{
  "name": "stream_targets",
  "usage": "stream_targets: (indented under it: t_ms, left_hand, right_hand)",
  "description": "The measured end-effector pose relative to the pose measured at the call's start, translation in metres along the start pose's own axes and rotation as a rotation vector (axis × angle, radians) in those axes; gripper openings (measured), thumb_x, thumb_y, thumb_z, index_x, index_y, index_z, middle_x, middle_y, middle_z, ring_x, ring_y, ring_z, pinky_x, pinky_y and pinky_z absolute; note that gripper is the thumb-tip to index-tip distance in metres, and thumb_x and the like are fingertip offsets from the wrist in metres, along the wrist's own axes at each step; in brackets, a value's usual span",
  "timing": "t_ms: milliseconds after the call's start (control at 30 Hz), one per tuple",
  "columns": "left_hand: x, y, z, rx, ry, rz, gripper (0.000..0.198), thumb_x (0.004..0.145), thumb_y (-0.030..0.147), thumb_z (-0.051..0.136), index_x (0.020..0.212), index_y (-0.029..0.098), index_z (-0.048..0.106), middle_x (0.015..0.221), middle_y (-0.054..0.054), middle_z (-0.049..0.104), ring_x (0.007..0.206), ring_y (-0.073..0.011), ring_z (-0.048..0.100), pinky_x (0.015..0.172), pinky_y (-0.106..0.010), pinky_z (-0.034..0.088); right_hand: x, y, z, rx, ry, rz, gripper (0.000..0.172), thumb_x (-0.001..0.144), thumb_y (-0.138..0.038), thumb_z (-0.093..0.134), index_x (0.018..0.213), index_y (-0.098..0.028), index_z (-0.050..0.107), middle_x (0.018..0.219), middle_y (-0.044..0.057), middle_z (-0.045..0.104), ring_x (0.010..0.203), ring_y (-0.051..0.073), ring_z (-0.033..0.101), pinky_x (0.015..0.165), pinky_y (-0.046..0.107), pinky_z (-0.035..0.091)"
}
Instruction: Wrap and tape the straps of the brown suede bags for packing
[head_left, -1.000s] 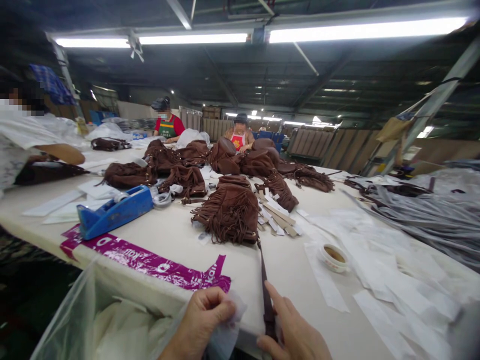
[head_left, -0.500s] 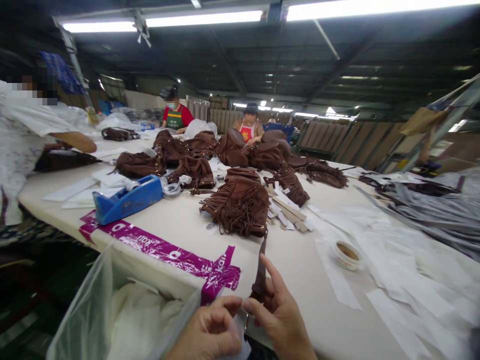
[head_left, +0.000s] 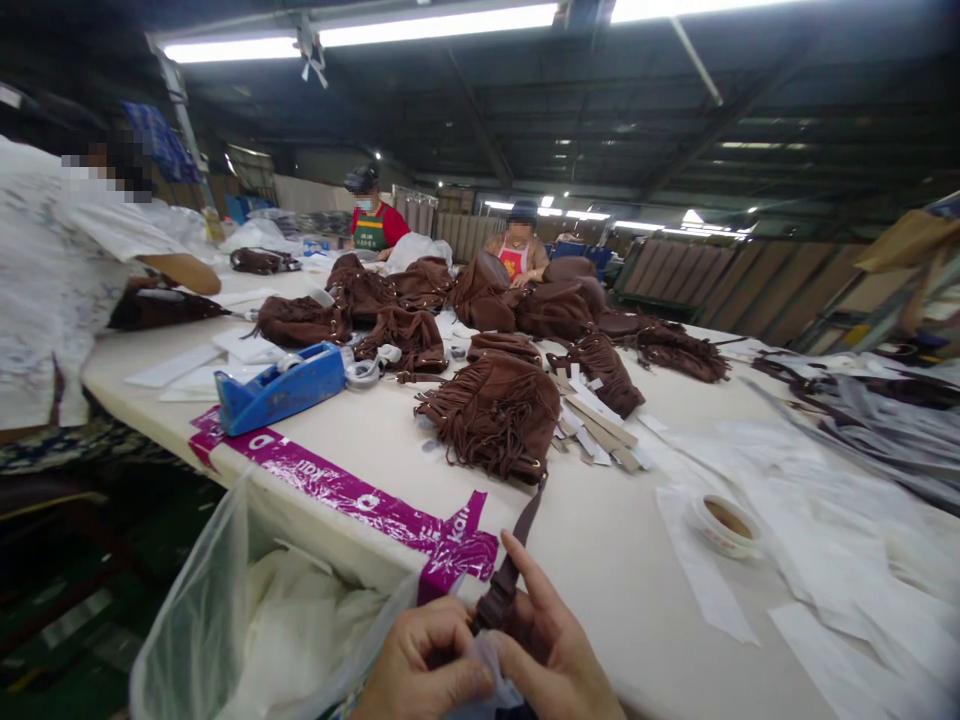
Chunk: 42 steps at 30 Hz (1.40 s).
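Observation:
A dark brown strap (head_left: 527,515) runs from a fringed brown bag (head_left: 499,415) down toward me, with a buckle part (head_left: 496,598) near its end. My right hand (head_left: 559,645) is closed around the lower strap, its index finger stretched along it and the thumb bent in. Beside it, my left hand (head_left: 427,660) is closed in a pinch at the strap's end. A thin, whitish, see-through sheet (head_left: 495,655) lies between both thumbs and covers the strap's end. The fingertips of my left hand are partly hidden.
A lined bin (head_left: 191,600) with white scraps stands against the table edge, below purple tape (head_left: 322,482). A blue tape dispenser (head_left: 281,388), more brown bags (head_left: 480,290), a tape roll (head_left: 724,525) and white sheets (head_left: 847,520) are on the table. Several people work around it.
The whitish sheet has come up over the strap's end, hiding the metal piece seen before. My left hand has closed in on it. The view has shifted slightly left.

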<state>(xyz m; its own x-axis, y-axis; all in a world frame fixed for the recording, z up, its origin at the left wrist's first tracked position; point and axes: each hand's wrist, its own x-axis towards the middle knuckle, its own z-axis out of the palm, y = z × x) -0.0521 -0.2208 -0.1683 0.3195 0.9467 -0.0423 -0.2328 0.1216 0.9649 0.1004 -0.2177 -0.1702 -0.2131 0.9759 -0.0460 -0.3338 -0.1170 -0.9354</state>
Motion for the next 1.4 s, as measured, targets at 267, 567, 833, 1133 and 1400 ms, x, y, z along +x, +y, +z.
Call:
stream_targets:
  t_ms: [267, 567, 833, 1133, 1400]
  left_hand:
    - [0.0, -0.004, -0.006, -0.107, -0.045, -0.077, 0.035, 0.06, 0.041, 0.084, 0.053, 0.014, 0.063, 0.071, -0.002, 0.055, 0.069, -0.0147, 0.049, 0.065, -0.026, 0.036]
    - [0.001, -0.028, -0.015, -0.112, 0.048, -0.133, 0.048, 0.059, 0.053, 0.083, 0.058, 0.013, 0.058, 0.057, 0.002, 0.048, 0.054, -0.0095, 0.039, 0.055, -0.024, 0.027]
    - [0.002, -0.028, -0.014, 0.133, 0.113, -0.055, 0.036, 0.065, 0.046, 0.077, 0.056, 0.014, 0.062, 0.062, 0.0, 0.051, 0.06, -0.0131, 0.046, 0.057, -0.025, 0.033]
    - [0.002, -0.028, -0.012, 0.175, 0.083, -0.027, 0.039, 0.066, 0.052, 0.076, 0.058, 0.015, 0.068, 0.065, -0.001, 0.053, 0.062, -0.0146, 0.048, 0.059, -0.026, 0.035]
    - [0.006, -0.04, -0.014, 0.197, 0.036, 0.015, 0.047, 0.067, 0.063, 0.072, 0.065, 0.016, 0.075, 0.068, -0.004, 0.057, 0.064, -0.0164, 0.05, 0.063, -0.028, 0.039]
  right_hand:
    - [0.001, -0.006, 0.002, 0.0, 0.105, -0.049, 0.097, 0.07, -0.039, 0.079, 0.148, -0.021, 0.024, 0.081, 0.002, 0.071, 0.068, 0.017, 0.065, 0.065, 0.029, 0.051]
    - [-0.003, -0.018, 0.005, -0.082, 0.256, -0.142, 0.095, 0.068, -0.04, 0.081, 0.147, -0.022, 0.031, 0.088, 0.004, 0.072, 0.077, 0.019, 0.067, 0.071, 0.029, 0.056]
    - [-0.004, -0.018, 0.001, -0.147, 0.246, -0.132, 0.095, 0.07, -0.044, 0.078, 0.148, -0.022, 0.029, 0.086, 0.003, 0.07, 0.075, 0.017, 0.065, 0.07, 0.026, 0.055]
    - [-0.001, -0.005, -0.006, -0.232, 0.179, -0.144, 0.092, 0.074, -0.051, 0.073, 0.149, -0.022, 0.026, 0.078, 0.001, 0.067, 0.086, 0.02, 0.066, 0.075, 0.027, 0.055]
    - [0.0, -0.012, -0.01, -0.298, 0.135, -0.138, 0.087, 0.074, -0.038, 0.076, 0.147, -0.021, 0.033, 0.086, 0.004, 0.071, 0.073, 0.018, 0.067, 0.069, 0.028, 0.057]
